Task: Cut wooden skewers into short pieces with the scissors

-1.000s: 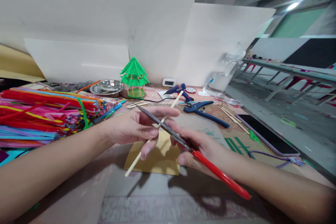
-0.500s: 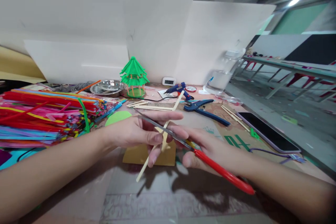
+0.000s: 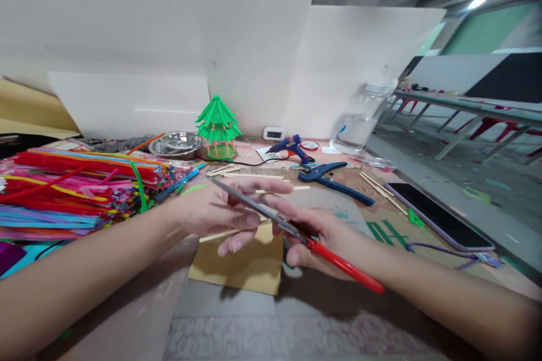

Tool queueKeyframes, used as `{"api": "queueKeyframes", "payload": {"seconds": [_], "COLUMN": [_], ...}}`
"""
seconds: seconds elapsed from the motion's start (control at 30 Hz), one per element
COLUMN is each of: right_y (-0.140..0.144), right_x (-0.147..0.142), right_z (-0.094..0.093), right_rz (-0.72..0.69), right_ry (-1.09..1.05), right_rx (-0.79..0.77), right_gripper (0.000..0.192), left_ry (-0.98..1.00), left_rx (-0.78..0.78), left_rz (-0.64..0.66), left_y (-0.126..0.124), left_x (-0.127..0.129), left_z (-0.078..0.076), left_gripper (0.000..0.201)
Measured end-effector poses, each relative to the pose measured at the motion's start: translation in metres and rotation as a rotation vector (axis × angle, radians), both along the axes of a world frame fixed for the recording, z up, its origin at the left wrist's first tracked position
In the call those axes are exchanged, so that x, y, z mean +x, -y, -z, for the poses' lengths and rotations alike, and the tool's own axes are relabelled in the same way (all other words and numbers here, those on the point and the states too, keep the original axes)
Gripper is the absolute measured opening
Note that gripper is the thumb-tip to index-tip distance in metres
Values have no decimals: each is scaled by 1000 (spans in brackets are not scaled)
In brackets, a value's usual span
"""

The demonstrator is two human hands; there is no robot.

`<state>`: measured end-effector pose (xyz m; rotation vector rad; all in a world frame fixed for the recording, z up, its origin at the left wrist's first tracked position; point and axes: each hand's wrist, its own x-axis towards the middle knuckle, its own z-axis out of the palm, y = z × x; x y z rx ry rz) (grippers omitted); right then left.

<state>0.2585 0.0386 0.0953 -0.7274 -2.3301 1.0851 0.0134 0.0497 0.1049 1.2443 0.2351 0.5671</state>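
From the head camera, the left hand (image 3: 220, 211) pinches a thin wooden stick (image 3: 214, 234) between curled fingers, above a brown card (image 3: 241, 268) on the table (image 3: 127, 316). The right hand (image 3: 326, 237) grips red-handled scissors (image 3: 296, 231), whose blades cross the stick at the left fingers.

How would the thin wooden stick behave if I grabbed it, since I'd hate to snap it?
The wooden stick probably feels stiff and very light: the left hand pinches it level with fingertips alone. Being so thin, it would likely snap if bent.
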Motion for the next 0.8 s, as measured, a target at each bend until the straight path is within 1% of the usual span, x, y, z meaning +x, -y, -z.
{"api": "queueKeyframes", "payload": {"seconds": [0.1,0.2,0.23,0.3,0.37,0.4,0.43,0.5,0.6,0.7,0.73,0.8], "right_y": [-5,-19,-25,-38,-49,-53,-55,-55,-48,-42,-41,-40], "right_x": [10,21,24,28,28,27,26,22,16,14,14,15], "right_z": [-7,-17,-19,-19,-13,-9,-3,9,21,21,19,13], "right_rz": [-41,-4,53,226,371,404,402,358,266,195,196,246], "right_ry": [-35,-57,-78,-86,12,98,186,308,381,445,457,415], "right_rx": [-51,18,52,102,130,138,150,210,318,395,434,541], "right_gripper": [50,50,48,43,40,40,41,46,49,47,42,32], "left_ry": [-9,-6,-14,-24,-17,-14,-15,-32,-88,-252,-328,-458], "left_rx": [48,102,123,167,203,217,226,233,236,246,252,262], "left_rz": [-100,-185,-212,-281,-334,-335,-319,-265,-180,-160,-159,-140], "left_y": [-7,-13,-13,-12,-9,-8,-6,-3,-2,-2,-2,-1], "left_x": [-9,-21,-25,-31,-36,-37,-38,-37,-31,-19,-15,-6], "left_z": [-5,-15,-19,-26,-32,-34,-35,-37,-37,-34,-32,-27], "left_gripper": [47,49,50,50,47,46,46,46,46,45,44,39]}}
